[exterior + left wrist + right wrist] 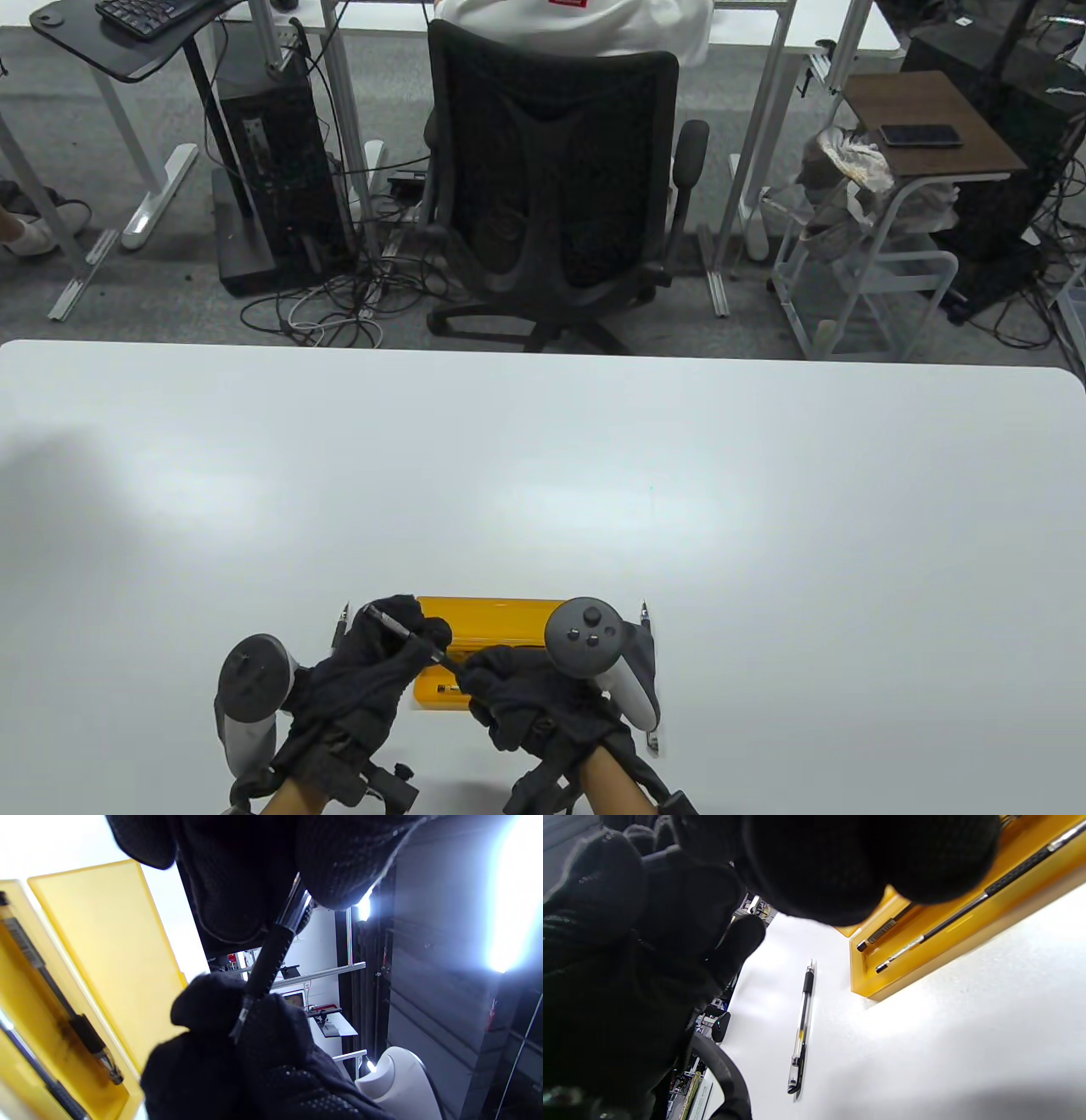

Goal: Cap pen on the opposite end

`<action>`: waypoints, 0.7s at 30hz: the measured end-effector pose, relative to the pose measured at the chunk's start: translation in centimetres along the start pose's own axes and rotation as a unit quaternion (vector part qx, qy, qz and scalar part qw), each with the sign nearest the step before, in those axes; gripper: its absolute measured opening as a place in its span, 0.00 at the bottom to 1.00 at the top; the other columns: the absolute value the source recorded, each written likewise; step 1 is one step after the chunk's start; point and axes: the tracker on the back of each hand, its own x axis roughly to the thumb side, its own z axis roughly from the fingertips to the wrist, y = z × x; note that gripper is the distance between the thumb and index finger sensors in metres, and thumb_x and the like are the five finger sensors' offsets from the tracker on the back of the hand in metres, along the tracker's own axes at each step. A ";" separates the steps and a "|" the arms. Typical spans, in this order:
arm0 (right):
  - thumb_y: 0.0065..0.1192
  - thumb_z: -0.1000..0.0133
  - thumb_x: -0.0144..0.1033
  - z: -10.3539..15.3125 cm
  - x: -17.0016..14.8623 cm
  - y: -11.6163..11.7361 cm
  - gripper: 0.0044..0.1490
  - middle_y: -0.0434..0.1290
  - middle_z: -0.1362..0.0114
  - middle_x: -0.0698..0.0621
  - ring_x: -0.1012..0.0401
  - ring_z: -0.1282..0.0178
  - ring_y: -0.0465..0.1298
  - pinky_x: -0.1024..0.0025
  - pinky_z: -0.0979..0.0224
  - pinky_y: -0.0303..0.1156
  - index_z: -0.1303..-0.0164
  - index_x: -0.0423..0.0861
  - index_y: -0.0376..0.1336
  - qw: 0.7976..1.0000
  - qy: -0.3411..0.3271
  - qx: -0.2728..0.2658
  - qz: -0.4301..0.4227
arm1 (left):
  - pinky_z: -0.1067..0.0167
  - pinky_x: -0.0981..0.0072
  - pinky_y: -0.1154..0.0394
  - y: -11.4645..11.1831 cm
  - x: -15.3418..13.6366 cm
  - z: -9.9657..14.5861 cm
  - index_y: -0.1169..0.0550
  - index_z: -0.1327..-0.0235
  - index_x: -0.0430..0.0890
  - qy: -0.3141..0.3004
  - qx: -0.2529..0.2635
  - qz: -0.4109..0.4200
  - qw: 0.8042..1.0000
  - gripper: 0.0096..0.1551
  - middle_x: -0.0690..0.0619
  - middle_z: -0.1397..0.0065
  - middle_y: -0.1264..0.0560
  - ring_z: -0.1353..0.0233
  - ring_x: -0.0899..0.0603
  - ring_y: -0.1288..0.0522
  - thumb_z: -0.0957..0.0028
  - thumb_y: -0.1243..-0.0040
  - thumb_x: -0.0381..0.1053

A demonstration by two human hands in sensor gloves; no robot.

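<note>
Left hand (365, 671) grips the pen (405, 634) up off the bench (543, 475), fingers wrapped round the barrel, which runs diagonally from above the left knuckles down-right toward the right hand (526, 692). Right hand is clenched on the pen's lower end; whether a cap sits in that grip I can't tell, the glove hides it. Both hands meet just in front of the open yellow case (479, 615), partly covering it. Table view also shows a loose pen (341, 622) just left of the case and another pen (646, 615) at its right, mostly hidden behind the right tracker. Left wrist view adds what the table view lacks: the held pen's ribbed black grip and chrome collar between the gloves, plus the case's raised lid (114, 955) and a pen (63, 1001) lying inside. Right wrist view shows two more pens in the case tray and the left-side loose pen flat on the bench, uncapped tip showing.
</note>
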 end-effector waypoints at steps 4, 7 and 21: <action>0.56 0.51 0.44 0.2 0.5 0.1 0.30 0.85 0.61 0.47 0.67 0.74 0.82 0.64 0.61 0.82 0.48 0.41 0.75 1.000 -0.005 -0.008 0.023 | 0.29 0.38 0.35 -0.1 0.2 0.1 0.34 0.29 0.45 0.000 0.044 -0.025 0.999 0.33 0.48 0.38 0.17 0.41 0.42 0.16 0.45 0.34 0.48; 0.56 0.51 0.45 0.3 0.9 0.2 0.30 0.85 0.62 0.47 0.67 0.75 0.82 0.64 0.62 0.81 0.49 0.41 0.76 0.999 -0.017 -0.022 0.040 | 0.30 0.40 0.33 0.0 0.3 -0.2 0.34 0.29 0.41 -0.007 0.055 -0.054 0.997 0.34 0.49 0.40 0.16 0.45 0.44 0.15 0.45 0.35 0.49; 0.63 0.52 0.49 1.5 1.2 -2.1 0.30 0.84 0.68 0.51 0.67 0.77 0.81 0.64 0.63 0.81 0.52 0.40 0.77 0.986 -0.024 -0.138 0.093 | 0.32 0.39 0.33 7.6 -3.6 1.1 0.32 0.30 0.38 0.071 0.213 0.005 0.975 0.33 0.46 0.42 0.16 0.49 0.42 0.15 0.44 0.33 0.49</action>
